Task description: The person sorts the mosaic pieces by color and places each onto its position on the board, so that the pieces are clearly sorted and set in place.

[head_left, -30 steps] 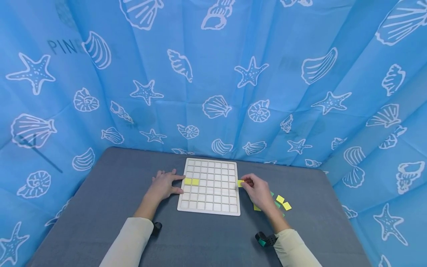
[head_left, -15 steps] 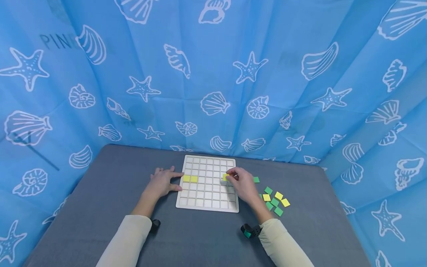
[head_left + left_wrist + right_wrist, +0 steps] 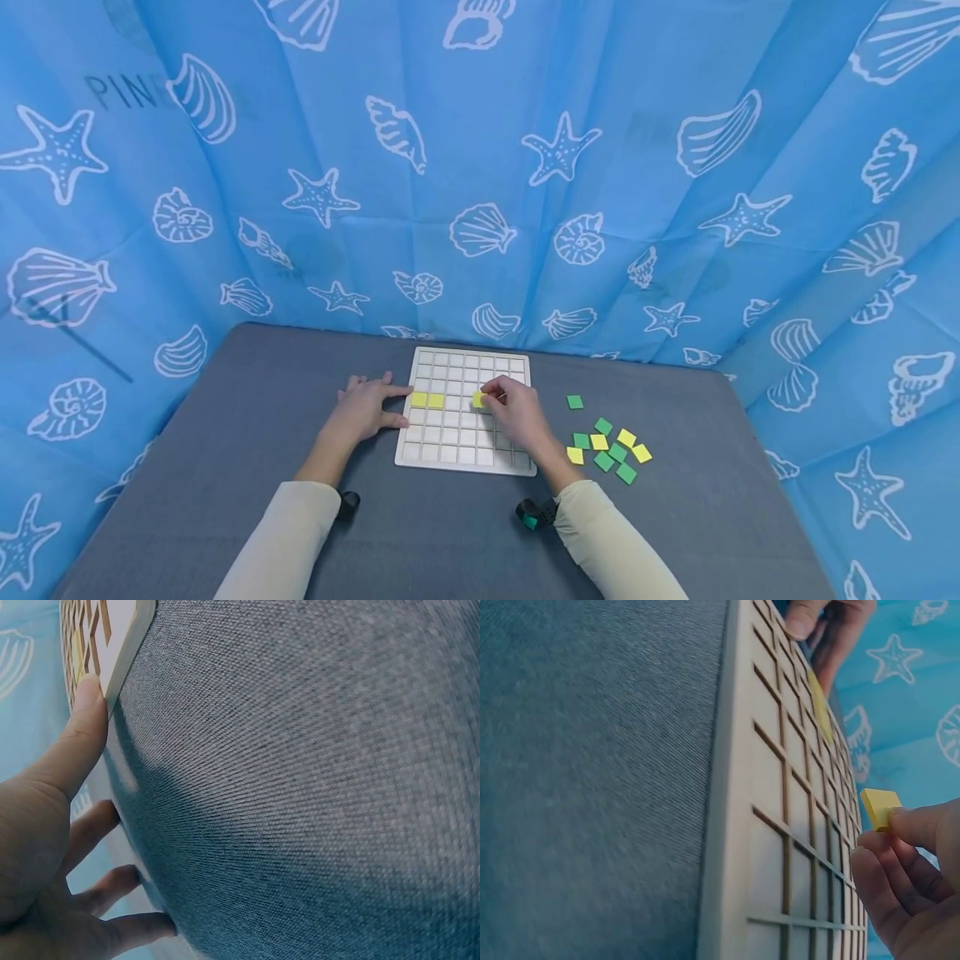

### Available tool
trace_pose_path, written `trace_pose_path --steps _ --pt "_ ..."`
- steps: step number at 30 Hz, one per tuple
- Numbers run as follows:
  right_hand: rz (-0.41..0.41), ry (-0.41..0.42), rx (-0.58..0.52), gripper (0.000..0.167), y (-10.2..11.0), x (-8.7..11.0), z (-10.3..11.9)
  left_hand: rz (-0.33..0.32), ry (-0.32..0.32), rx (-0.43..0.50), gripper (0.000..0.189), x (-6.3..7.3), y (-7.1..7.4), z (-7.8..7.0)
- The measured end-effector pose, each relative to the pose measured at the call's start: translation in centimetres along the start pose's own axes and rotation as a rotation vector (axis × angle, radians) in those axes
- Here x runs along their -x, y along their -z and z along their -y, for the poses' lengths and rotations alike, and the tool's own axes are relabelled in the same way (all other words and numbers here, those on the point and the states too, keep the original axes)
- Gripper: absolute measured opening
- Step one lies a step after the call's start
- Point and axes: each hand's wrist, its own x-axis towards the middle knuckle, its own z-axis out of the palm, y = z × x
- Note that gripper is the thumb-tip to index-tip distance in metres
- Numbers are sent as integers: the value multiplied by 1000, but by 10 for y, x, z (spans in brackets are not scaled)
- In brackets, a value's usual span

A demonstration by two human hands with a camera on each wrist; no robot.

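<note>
A pale board with a grid of square cells lies on the grey cloth. Two yellow tiles sit side by side in one row at its left edge. My right hand pinches another yellow tile between thumb and fingers, over the board's right half. In the right wrist view this tile is held tilted above the grid. My left hand rests at the board's left edge, fingers spread; its thumb touches the rim in the left wrist view.
Several loose green tiles and yellow tiles lie scattered on the cloth-covered table right of the board. A blue curtain with white shells and starfish hangs behind and along both sides.
My right hand has carried the yellow tile leftward from beyond the board's right edge to over the grid, uncovering the loose tiles. The left hand has stayed at the edge.
</note>
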Motion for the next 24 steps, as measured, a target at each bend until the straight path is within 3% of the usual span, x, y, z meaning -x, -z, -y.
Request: trace_pose_path --steps 14,24 --pt "11 10 33 5 -21 -11 16 6 4 -14 67 -1 1 0" --pt "33 -9 120 6 -34 -15 24 8 4 -4 66 -1 -1 1"
